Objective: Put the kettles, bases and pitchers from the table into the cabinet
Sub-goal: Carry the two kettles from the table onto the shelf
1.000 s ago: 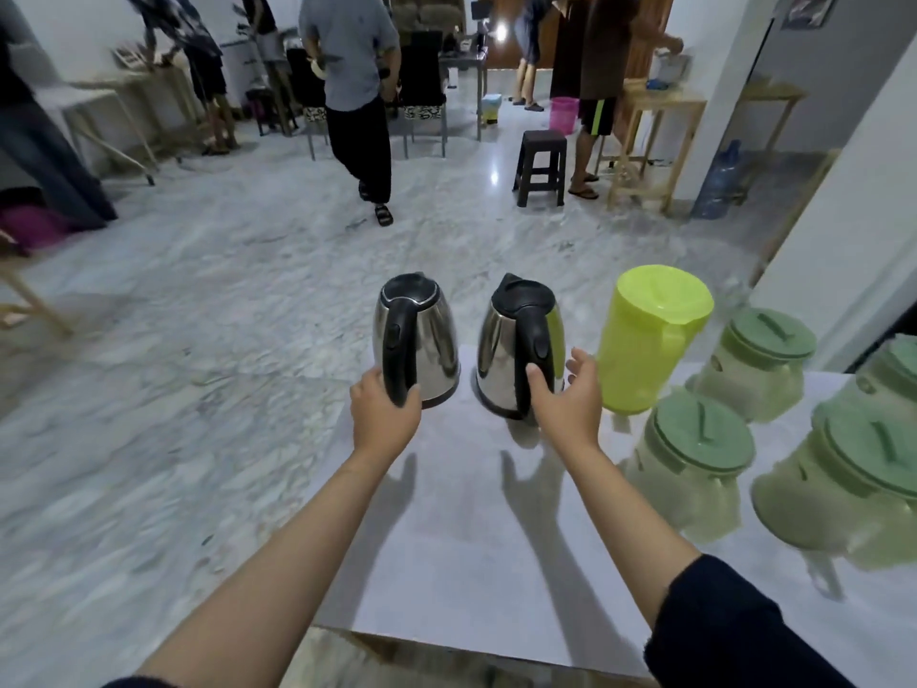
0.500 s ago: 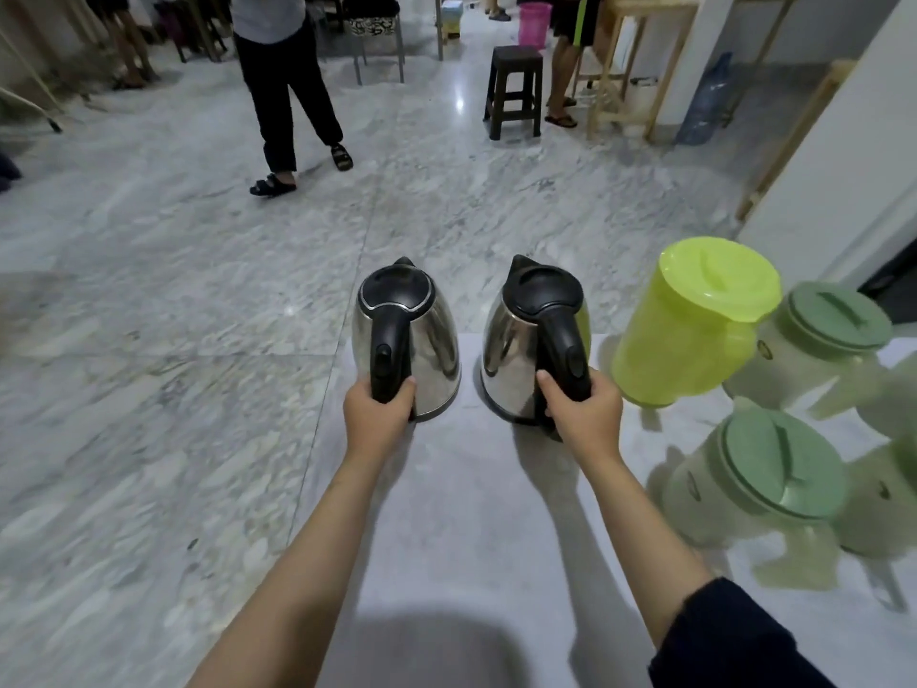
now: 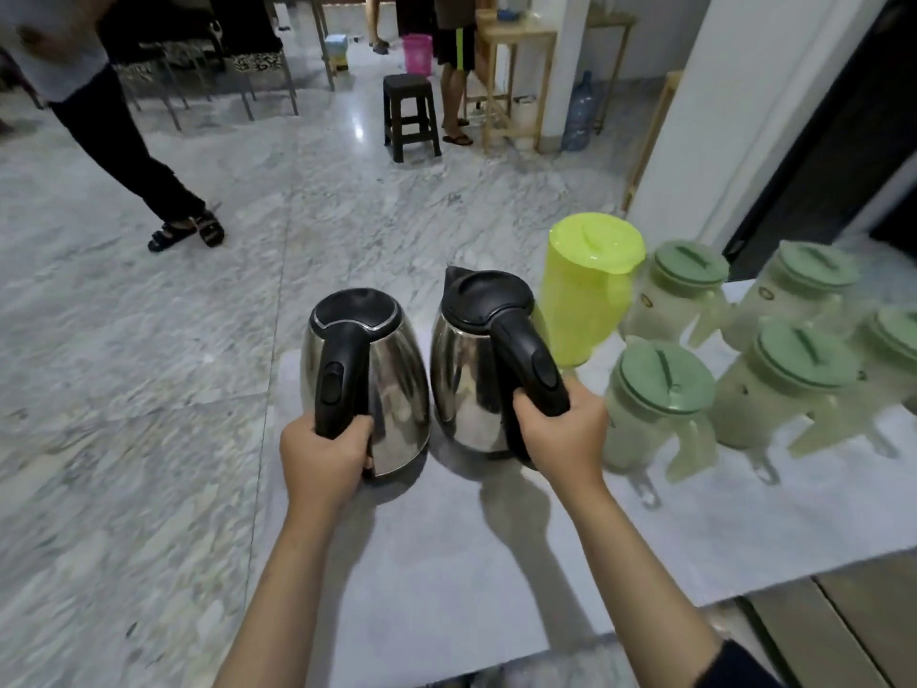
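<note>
Near half of the desk (image 3: pixel 446 578) is left bare; free passage is given there between and beside both forearms. The far left corner is taken by two steel kettles (image 3: pixel 364 379), set close side by side with only a narrow gap. Right of them the way is blocked by a yellow-green pitcher (image 3: pixel 583 290) just beside the right kettle, then five clustered pale green pitchers (image 3: pixel 655 404). Open floor (image 3: pixel 149 389) is seen left.
</note>
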`<state>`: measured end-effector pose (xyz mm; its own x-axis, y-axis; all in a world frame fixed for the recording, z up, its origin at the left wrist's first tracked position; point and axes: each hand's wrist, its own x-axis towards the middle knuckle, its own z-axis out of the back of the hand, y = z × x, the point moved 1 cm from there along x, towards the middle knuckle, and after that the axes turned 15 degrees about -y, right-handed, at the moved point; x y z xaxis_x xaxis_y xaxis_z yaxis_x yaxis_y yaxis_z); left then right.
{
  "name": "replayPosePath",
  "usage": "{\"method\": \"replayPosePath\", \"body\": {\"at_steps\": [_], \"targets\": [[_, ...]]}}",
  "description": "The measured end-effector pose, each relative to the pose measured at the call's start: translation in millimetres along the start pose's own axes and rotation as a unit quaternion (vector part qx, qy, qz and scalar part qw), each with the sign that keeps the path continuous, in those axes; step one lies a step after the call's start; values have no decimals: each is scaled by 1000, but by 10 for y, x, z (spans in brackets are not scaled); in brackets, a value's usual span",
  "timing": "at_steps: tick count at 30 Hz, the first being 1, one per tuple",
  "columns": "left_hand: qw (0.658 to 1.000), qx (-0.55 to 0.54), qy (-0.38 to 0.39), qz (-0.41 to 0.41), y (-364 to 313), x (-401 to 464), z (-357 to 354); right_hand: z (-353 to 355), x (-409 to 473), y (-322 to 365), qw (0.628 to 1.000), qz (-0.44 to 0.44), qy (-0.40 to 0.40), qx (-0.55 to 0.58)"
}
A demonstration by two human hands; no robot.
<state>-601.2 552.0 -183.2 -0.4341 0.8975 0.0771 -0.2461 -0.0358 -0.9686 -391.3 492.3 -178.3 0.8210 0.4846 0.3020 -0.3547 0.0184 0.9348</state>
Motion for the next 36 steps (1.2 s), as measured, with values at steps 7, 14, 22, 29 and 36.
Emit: {"method": "replayPosePath", "body": {"at_steps": [7, 14, 22, 29, 36], "targets": [[996, 29, 75, -46, -223, -1423, 586, 1728, -746, 253, 997, -17, -72, 25], [967, -2, 242, -80, -452, -3035, 810, 3777, -1583, 318, 972, -47, -231, -10], [886, -31, 450, -110, -900, -4816, 390, 5619, -2039, 280, 890, -49, -443, -91], [779, -100, 598, -162, -1560, -6214, -107, 6948, -2088, 448, 793, 0, -581, -184], [669, -179, 699, -177, -2451, -7493, -713, 8192, -1677, 671, 699, 30, -680, -221]]}}
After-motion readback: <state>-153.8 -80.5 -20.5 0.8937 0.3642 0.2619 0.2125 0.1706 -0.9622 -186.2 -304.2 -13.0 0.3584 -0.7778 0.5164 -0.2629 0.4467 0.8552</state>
